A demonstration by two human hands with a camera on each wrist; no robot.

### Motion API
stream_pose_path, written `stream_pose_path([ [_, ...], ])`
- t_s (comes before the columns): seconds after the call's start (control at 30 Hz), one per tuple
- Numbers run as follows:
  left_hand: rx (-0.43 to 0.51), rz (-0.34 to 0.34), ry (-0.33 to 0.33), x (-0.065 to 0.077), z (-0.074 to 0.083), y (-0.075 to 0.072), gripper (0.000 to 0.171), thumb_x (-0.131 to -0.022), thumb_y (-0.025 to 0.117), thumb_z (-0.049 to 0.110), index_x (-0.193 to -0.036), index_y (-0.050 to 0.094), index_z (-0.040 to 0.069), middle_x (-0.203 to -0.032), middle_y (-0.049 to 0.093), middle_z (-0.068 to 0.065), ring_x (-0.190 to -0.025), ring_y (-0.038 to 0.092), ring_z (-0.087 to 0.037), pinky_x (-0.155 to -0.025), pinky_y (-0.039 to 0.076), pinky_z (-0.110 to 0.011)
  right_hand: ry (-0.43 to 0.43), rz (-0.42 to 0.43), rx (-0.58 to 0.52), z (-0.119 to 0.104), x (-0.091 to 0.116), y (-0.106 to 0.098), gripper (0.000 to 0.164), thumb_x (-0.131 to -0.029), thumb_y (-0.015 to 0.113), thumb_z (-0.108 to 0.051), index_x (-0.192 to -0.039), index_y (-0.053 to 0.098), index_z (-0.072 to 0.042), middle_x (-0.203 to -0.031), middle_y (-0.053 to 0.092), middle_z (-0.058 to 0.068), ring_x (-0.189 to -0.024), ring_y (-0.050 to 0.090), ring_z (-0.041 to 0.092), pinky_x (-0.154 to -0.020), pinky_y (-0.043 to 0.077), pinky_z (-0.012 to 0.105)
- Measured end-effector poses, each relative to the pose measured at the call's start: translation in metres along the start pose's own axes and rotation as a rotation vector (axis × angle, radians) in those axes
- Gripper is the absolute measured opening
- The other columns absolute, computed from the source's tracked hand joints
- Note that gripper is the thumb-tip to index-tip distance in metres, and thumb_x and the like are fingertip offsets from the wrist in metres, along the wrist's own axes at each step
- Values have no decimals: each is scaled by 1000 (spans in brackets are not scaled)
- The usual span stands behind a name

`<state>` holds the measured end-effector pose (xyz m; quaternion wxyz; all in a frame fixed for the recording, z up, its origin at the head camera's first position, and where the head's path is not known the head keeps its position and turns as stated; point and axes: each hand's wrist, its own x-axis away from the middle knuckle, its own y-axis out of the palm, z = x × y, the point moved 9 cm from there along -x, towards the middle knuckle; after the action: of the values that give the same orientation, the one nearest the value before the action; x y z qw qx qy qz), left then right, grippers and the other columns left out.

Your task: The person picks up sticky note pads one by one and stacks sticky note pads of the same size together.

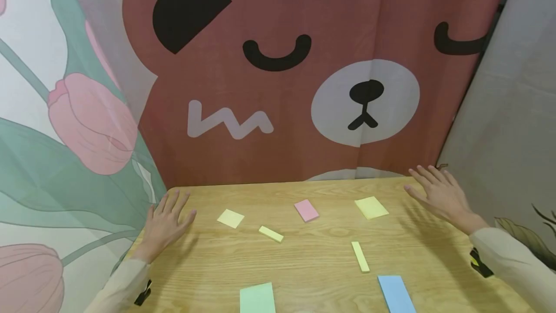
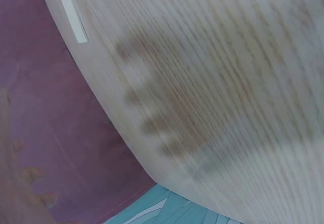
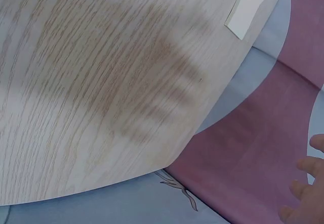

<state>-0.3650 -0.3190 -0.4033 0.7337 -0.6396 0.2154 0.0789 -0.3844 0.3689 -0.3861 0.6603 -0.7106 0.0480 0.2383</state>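
The paper notes point(image 1: 306, 210) spread over the table point(image 1: 312, 250) look light, so a gentle pinch should do; a lone sheet would probably bend or crease, while a stack ought to feel stiffer, and paper seldom slips much. The best hold is likely finger and thumb on opposite edges, kept low against the surface. Round the table's middle, a pink pad point(image 1: 306, 210) sits at 12 o'clock, a yellow square note point(image 1: 371, 207) at 2, a narrow yellow strip point(image 1: 360, 257) at 3 and a blue pad point(image 1: 396, 294) at 4; a green pad point(image 1: 257, 298) lies between 7 and 8, and between 9 and 10 come a short yellow strip point(image 1: 271, 234) and, farther out, a cream square note point(image 1: 230, 218). All lie apart from one another, in plain soft colours; the head view's lower edge cuts off the blue and green ones, and the squares' thickness is hard to judge from this angle. The left grip point(image 1: 165, 224) at 9 o'clock and the right grip point(image 1: 447, 199) between 2 and 3 hang empty, fingers spread apart, touching none of the notes.
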Motion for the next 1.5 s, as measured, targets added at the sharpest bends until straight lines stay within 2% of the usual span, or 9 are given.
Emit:
stream_pose_path([
  [0.2,2,16,17,3,2,-1,66,-98,51,52,-150,42,13,-153,37,-22,-141,25,-45,-103,20,-74,7,-28,-14,1,-1,7,74,-101,44,-55,-155,30,-6,-153,32,27,-143,19,48,-115,-2,60],
  [0.47,-16,70,47,7,5,-1,63,-97,54,50,-147,47,13,-149,42,-22,-139,28,-45,-99,25,-74,1,-44,-22,-5,-3,11,73,-100,45,-56,-154,33,-6,-152,34,27,-142,21,48,-114,4,63],
  [0.7,-5,37,31,9,5,3,64,-97,53,52,-148,46,13,-150,41,-22,-139,27,-46,-100,22,-75,12,-54,-22,-8,-5,12,75,-100,45,-57,-151,37,-3,-152,34,28,-141,22,48,-111,11,67],
  [0.87,-1,26,28,10,6,3,65,-97,54,51,-149,45,12,-151,39,-21,-140,25,-45,-102,21,-74,23,-57,-25,-7,-5,14,76,-99,45,-58,-151,38,-2,-152,33,28,-140,22,49,-109,12,68],
  [1.1,17,-30,21,13,9,8,68,-98,52,52,-152,39,13,-155,33,-22,-142,22,-46,-104,17,-74,26,-81,-41,-5,-4,23,74,-100,45,-56,-149,40,-1,-151,34,28,-140,23,50,-109,13,69],
  [1.5,15,-33,35,21,17,19,65,-98,52,50,-150,43,12,-153,38,-21,-140,28,-47,-104,19,-73,25,-109,-23,-12,-7,30,74,-100,44,-56,-148,41,1,-150,35,29,-138,25,50,-109,15,68],
])
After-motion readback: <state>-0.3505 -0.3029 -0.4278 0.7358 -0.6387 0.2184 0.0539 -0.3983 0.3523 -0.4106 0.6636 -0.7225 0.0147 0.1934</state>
